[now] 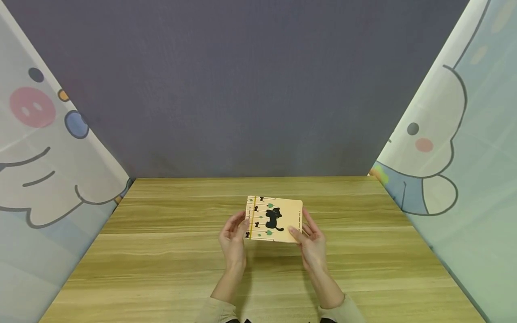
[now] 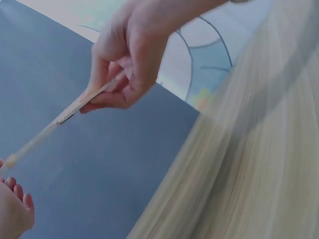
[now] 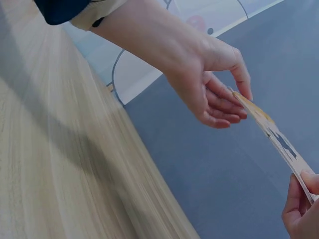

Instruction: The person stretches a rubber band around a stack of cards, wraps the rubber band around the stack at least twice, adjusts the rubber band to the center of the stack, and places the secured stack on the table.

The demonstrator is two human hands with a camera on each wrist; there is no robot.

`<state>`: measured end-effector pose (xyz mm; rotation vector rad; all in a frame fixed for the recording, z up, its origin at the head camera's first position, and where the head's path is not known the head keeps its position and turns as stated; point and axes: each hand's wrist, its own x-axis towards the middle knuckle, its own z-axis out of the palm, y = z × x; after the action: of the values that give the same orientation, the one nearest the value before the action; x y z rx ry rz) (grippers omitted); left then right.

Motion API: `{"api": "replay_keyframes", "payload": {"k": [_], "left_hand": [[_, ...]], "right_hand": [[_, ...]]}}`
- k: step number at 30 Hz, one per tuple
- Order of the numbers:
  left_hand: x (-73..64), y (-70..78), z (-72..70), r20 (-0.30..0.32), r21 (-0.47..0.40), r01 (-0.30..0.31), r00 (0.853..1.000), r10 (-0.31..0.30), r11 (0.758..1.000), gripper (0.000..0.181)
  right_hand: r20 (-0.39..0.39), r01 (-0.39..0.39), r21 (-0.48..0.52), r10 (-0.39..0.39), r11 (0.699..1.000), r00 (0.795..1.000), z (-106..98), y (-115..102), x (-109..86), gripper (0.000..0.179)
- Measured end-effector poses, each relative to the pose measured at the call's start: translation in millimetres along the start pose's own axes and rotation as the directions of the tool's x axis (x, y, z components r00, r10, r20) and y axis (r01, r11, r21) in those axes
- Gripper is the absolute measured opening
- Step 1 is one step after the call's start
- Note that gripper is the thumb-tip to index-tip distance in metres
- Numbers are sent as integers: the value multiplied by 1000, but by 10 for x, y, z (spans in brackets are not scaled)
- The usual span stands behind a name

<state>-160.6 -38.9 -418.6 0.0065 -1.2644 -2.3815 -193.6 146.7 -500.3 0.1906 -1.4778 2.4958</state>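
Note:
A thin cream notebook [image 1: 288, 211] with a black cat and small green leaves on its cover is held up between both hands, the cover facing me. A yellow elastic band [image 1: 252, 220] runs across its left end. My left hand [image 1: 234, 242] pinches the left edge, thumb near the band and fingers behind. On the opposite edge my right hand [image 1: 313, 246] grips the lower corner, thumb pressed on the cover. The right wrist view shows the left hand [image 3: 214, 79] beside the banded end. In the left wrist view, the right hand [image 2: 127, 64] pinches the notebook edge-on.
Beneath the hands lies a wood-grain table [image 1: 161, 269]. A dark grey panel [image 1: 242, 89] stands along its back edge. Curtains with cartoon figures hang at the left [image 1: 40, 179] and right [image 1: 476, 224] sides.

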Motion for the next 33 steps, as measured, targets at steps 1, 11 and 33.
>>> {"api": "replay_keyframes", "payload": {"k": [1, 11, 33], "left_hand": [[-10, 2, 4, -13, -14, 22, 1000, -22, 1000, 25], [-114, 10, 18, -74, -89, 214, 972, -221, 973, 10], [-246, -1, 34, -180, -94, 430, 879, -441, 898, 10]], "right_hand": [[-3, -5, 0, 5, 1000, 1000, -52, 51, 28, 72], [-50, -22, 5, 22, 1000, 999, 89, -152, 16, 70], [-40, 1, 17, 0, 1000, 999, 343, -455, -10, 68]]}}
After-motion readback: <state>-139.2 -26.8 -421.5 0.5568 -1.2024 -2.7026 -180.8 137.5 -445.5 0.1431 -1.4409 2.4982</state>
